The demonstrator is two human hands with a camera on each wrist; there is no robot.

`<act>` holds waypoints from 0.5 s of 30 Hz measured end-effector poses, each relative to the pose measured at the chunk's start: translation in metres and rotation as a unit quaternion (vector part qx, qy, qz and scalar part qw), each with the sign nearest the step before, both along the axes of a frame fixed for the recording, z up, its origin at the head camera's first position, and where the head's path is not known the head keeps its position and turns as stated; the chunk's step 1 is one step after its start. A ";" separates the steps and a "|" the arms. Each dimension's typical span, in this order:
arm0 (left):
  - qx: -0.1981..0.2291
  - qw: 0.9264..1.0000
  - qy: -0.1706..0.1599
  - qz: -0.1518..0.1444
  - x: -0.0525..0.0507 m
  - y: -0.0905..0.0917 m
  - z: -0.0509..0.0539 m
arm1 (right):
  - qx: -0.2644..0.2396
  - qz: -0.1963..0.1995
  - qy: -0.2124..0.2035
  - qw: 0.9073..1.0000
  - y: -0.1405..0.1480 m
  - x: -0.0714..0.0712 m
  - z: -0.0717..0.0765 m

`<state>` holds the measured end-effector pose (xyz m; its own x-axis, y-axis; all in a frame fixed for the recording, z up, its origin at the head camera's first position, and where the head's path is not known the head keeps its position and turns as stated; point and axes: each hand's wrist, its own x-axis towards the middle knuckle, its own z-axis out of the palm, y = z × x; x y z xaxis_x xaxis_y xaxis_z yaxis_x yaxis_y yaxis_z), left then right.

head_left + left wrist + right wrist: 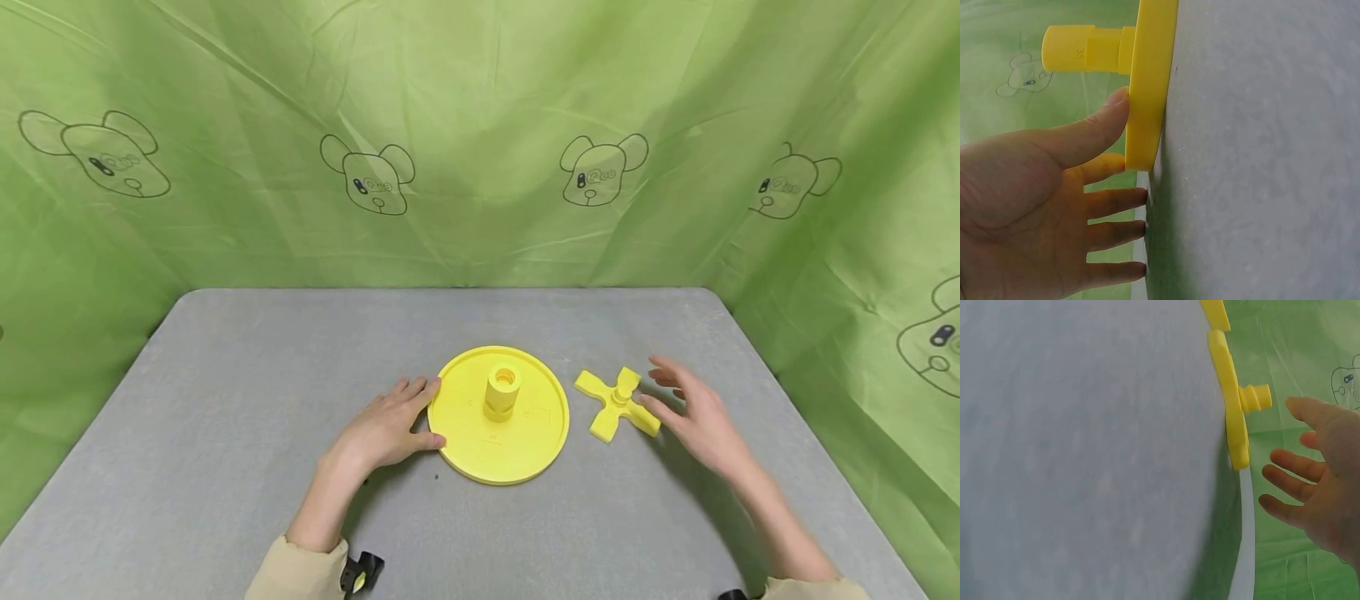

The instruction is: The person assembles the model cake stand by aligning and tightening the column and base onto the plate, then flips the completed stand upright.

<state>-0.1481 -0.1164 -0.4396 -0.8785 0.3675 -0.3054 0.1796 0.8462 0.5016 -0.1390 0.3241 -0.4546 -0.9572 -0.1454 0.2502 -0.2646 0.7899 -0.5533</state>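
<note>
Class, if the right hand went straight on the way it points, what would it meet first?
Most likely the cross, probably at its peg, though the right hand's height above it is hard to judge.

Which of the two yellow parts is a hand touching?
The round disc with the upright post: the left hand touches it. The right hand is apart from the four-armed piece.

Number 35 (1080, 54) on yellow post (1088, 49), unclear lettering (377, 186) on green curtain (480, 75)
</note>
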 end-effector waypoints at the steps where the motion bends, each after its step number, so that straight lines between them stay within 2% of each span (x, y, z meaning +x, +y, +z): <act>1: 0.000 1.000 -0.001 0.001 0.000 0.000 0.000 | 0.007 0.002 -0.002 1.000 0.001 0.001 -0.001; 9: -0.002 1.000 0.000 0.001 -0.001 0.000 0.001 | 0.080 0.011 -0.043 0.996 0.010 0.005 -0.008; 15: -0.004 1.000 -0.001 0.002 0.000 0.001 0.001 | 0.110 0.012 -0.032 0.993 0.009 0.006 -0.012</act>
<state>-0.1485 -0.1152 -0.4389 -0.8791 0.3616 -0.3106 0.1749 0.8508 0.4955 -0.1330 0.3329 -0.4665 -0.9657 -0.2135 0.1478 -0.2549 0.8873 -0.3843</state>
